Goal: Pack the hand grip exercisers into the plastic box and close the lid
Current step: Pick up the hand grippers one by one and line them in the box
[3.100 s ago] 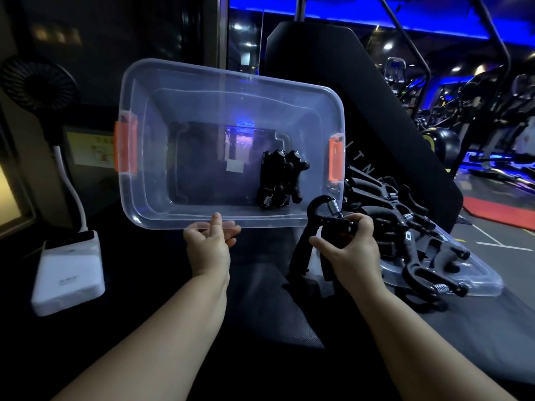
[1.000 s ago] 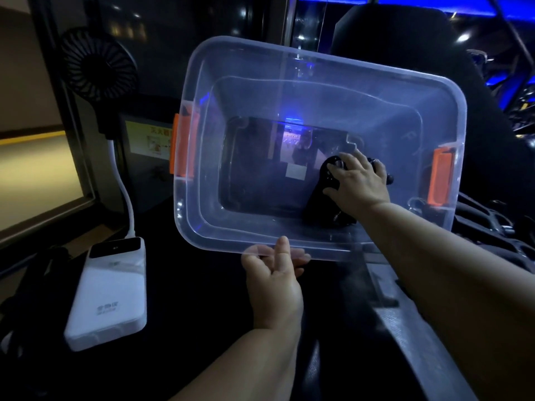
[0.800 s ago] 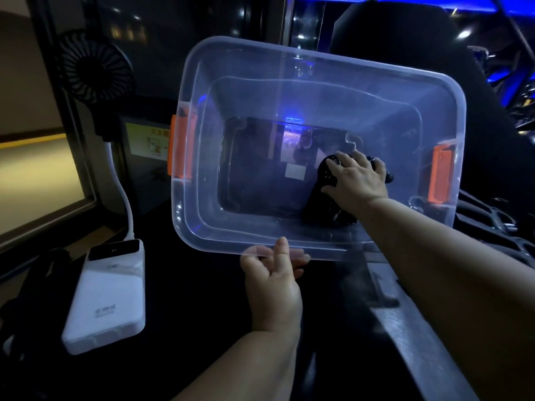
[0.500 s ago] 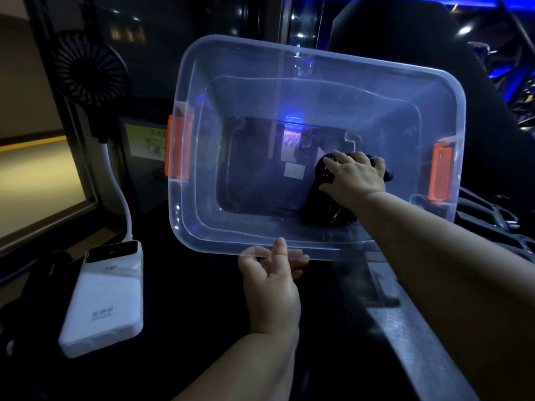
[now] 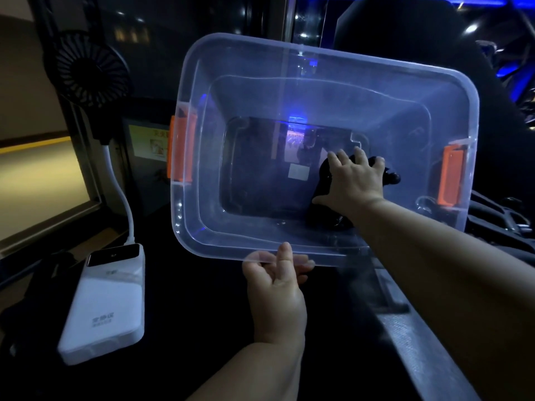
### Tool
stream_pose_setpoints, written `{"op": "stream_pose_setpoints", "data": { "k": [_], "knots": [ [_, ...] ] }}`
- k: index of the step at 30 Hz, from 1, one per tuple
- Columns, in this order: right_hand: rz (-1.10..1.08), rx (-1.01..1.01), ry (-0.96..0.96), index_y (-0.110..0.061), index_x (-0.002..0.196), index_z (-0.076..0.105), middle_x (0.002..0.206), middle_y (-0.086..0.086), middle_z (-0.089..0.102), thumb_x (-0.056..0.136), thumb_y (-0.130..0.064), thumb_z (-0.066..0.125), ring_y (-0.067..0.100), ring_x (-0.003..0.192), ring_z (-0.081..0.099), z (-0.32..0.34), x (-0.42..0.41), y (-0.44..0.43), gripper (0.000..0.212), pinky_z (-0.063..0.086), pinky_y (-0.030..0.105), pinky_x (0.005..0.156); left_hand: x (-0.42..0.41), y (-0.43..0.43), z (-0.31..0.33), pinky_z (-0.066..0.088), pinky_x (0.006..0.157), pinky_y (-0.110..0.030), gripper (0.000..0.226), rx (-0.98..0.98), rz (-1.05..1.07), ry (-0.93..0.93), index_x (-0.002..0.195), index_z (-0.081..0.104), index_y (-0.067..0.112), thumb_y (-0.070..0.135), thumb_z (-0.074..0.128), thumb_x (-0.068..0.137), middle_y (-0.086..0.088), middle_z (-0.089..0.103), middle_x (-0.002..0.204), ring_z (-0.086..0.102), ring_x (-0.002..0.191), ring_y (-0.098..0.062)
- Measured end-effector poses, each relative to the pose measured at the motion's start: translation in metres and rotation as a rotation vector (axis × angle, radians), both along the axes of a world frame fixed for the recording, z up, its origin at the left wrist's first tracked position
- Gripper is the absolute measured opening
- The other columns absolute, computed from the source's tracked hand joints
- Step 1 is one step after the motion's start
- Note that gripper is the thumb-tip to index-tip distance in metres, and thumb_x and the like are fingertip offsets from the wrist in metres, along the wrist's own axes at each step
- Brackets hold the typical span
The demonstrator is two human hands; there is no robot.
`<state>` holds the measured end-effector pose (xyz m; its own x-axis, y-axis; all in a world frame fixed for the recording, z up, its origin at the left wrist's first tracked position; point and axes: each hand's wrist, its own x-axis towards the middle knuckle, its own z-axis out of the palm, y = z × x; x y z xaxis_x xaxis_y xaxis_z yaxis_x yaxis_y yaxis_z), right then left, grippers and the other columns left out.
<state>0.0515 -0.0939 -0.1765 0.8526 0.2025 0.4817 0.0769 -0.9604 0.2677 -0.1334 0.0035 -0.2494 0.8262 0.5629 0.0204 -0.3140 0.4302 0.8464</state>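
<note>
Since three seconds earlier, the right hand [image 5: 354,183] had carried a hand grip exerciser [image 5: 391,178] into the tilted plastic box [image 5: 318,57], fingers curled over it at the floor's right end, while the left hand [image 5: 275,287] pinched the near rim; packing judged incomplete.

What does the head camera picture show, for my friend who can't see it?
A person's right hand holds black hand grip exercisers inside a tilted clear plastic box; the left hand holds its near rim.
</note>
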Motion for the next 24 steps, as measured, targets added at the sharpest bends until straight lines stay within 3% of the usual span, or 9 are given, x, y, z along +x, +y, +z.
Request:
{"op": "stream_pose_setpoints", "data": {
  "k": [5,10,24],
  "knots": [
    [-0.053,-0.06,0.033,-0.014,0.151,0.017,0.157,0.007,0.023,0.069,-0.076,0.059,0.035,0.146,0.011,0.002,0.0,0.008,0.112,0.021,0.062,0.106,-0.001,0.0,0.001,0.051,0.056,-0.015,0.011,-0.004,0.003,0.004,0.091,0.042,0.014,0.02,0.05,0.095,-0.006,0.068,0.066,0.068,0.06,-0.015],
    [-0.059,-0.047,0.056,-0.012,0.151,0.015,0.155,0.007,0.024,0.067,-0.074,0.061,0.039,0.145,0.011,0.002,-0.001,0.01,0.115,0.021,0.065,0.106,0.0,-0.001,0.001,0.051,0.057,-0.017,0.011,-0.014,0.002,0.008,0.091,0.041,0.014,0.019,0.05,0.095,-0.005,0.068,0.064,0.068,0.059,-0.015],
    [-0.07,-0.115,0.034,-0.009,0.15,0.016,0.145,0.009,0.034,0.067,-0.067,0.068,0.035,0.132,0.031,0.003,0.003,0.012,0.114,0.024,0.066,0.103,-0.001,0.001,0.0,0.051,0.058,-0.02,0.011,-0.002,-0.002,0.025,0.094,0.044,0.013,0.022,0.049,0.095,-0.003,0.071,0.068,0.069,0.062,-0.016]
  ]
}}
